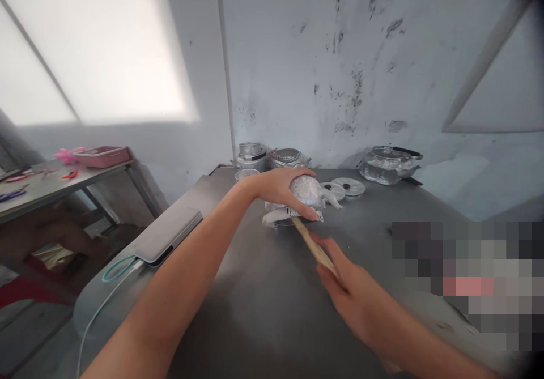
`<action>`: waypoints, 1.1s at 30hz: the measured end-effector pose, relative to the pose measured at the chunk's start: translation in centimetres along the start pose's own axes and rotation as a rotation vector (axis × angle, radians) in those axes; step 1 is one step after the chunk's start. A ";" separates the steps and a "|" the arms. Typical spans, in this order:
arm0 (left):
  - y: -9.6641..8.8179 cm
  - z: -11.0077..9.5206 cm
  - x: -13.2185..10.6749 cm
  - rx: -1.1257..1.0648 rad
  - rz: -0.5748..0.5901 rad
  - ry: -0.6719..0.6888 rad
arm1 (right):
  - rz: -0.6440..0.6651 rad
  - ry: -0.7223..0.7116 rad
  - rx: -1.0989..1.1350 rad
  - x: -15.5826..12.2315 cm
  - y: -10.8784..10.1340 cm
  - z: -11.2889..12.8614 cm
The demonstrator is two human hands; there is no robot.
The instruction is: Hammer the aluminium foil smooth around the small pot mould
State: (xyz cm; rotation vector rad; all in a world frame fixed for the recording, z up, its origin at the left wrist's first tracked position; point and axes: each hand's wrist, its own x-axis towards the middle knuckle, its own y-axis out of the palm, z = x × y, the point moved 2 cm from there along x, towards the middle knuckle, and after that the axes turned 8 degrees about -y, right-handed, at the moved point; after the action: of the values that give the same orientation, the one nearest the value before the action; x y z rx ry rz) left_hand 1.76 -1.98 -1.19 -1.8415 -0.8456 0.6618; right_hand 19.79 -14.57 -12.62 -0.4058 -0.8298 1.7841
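Note:
My left hand (pixel 284 188) reaches across the grey metal table (pixel 255 299) and its fingers curl over a rounded silvery metal piece (pixel 306 191) that sits on a small stack of metal parts. My right hand (pixel 344 294) is closed on a wooden stick (pixel 312 245). The stick's far tip touches the base of the silvery piece just below my left fingers.
Flat metal discs (pixel 346 187) lie right of the piece. Stacked metal pots (pixel 251 156) and lids (pixel 389 165) stand against the stained wall. A grey slab-shaped device (pixel 168 236) with a teal cable lies at the left edge. A side table (pixel 51 181) holds a pink tray.

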 end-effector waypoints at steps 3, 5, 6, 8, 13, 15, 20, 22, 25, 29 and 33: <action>0.0 0.0 0.0 -0.005 0.002 -0.021 | -0.001 0.009 0.018 -0.1 -0.2 0.2; 0.0 0.0 -0.1 -0.007 0.000 -0.017 | -0.013 0.029 0.035 -0.3 -0.2 0.3; 0.0 0.0 -0.1 -0.007 -0.002 -0.010 | -0.028 0.044 0.031 -0.4 -0.2 0.3; 0.0 -0.1 -0.1 -0.009 -0.009 0.002 | -0.062 0.062 0.007 -0.6 -0.1 0.3; 0.0 0.0 0.0 0.005 0.005 0.001 | 0.015 0.039 -0.034 -0.6 0.3 0.1; 0.0 0.0 0.0 0.005 0.006 0.006 | 0.034 0.046 -0.024 -0.6 0.2 0.1; 0.0 0.1 0.1 0.005 0.005 0.010 | -0.046 0.045 0.024 -0.5 0.0 0.5; 0.0 0.1 0.1 0.006 0.007 0.003 | -0.075 0.070 0.007 -0.6 0.1 0.5; 0.0 0.1 0.0 0.004 0.012 -0.004 | -0.019 0.046 -0.016 -0.6 0.3 0.4; 0.0 0.1 0.0 -0.005 -0.001 0.006 | 0.026 0.023 0.006 -0.6 0.3 0.3; 0.0 0.1 0.0 -0.007 0.002 0.002 | -0.014 0.048 0.017 -0.5 0.2 0.5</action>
State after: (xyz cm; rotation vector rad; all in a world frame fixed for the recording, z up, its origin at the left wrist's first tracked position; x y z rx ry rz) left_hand 1.71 -1.97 -1.25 -1.8493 -0.8463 0.6589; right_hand 19.48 -15.30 -12.48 -0.4288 -0.7818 1.7607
